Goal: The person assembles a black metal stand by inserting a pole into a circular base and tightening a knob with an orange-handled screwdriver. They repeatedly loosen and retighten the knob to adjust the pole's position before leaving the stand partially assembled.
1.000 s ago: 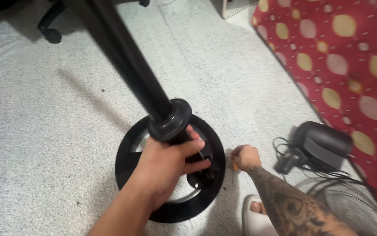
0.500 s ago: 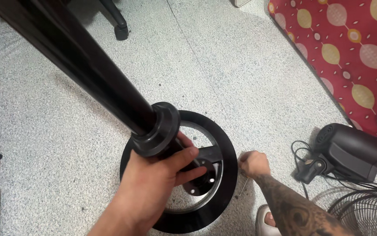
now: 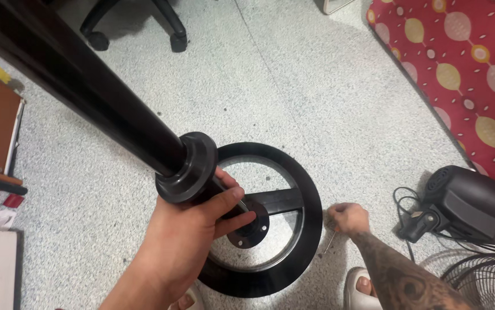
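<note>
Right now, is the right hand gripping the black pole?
No, the right hand is down at the floor beside the round base; the left hand grips the pole.

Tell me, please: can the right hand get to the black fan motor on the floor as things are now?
Probably yes. The right hand rests on bare floor beside the round base, pinching a thin tool, and only open floor and some loose cable lie between it and the fan motor.

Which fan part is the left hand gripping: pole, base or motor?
The pole: left hand wraps it below its collar, above the round base. The motor lies apart, untouched.

Fan motor [image 3: 471, 204] beside wire grille [image 3: 480, 281] (patterned red mat [image 3: 460, 69] behind).
</note>
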